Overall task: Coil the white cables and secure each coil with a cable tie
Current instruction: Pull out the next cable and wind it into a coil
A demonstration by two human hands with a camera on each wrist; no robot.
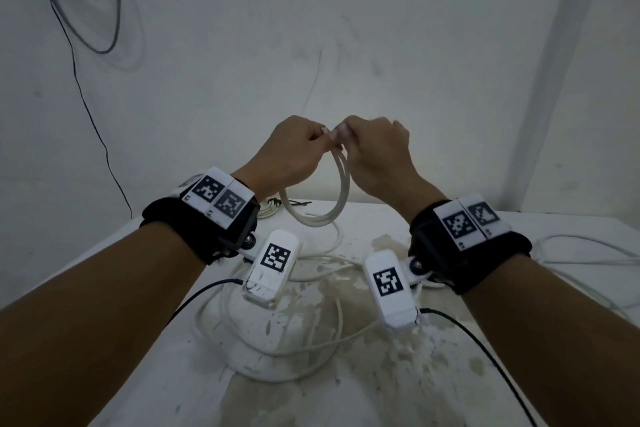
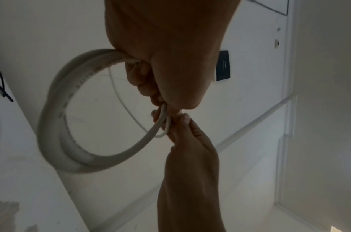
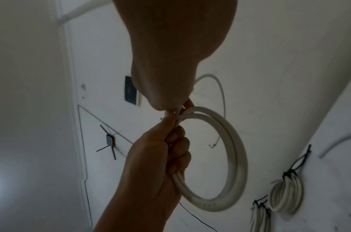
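White table [image 1: 346,392], loose cables [image 1: 277,350] below. Coil [image 1: 341,198] held above table, hanging vertical, ring edge-on to the head camera. Left hand [image 1: 291,152] grips the coil's top; right hand [image 1: 374,156] pinches the cable there. Risk: pinch slips, stiff loops spring open before tying.

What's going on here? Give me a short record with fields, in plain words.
Held item: white cable coil, a few loops, hanging above the table
Left hand: grips the top of the coil
Right hand: pinches the coil right beside the left
Tie on this coil: none visible
Finished coils: tied bundles with black ties, on the table
Still loose: white cables lying on the table under the arms
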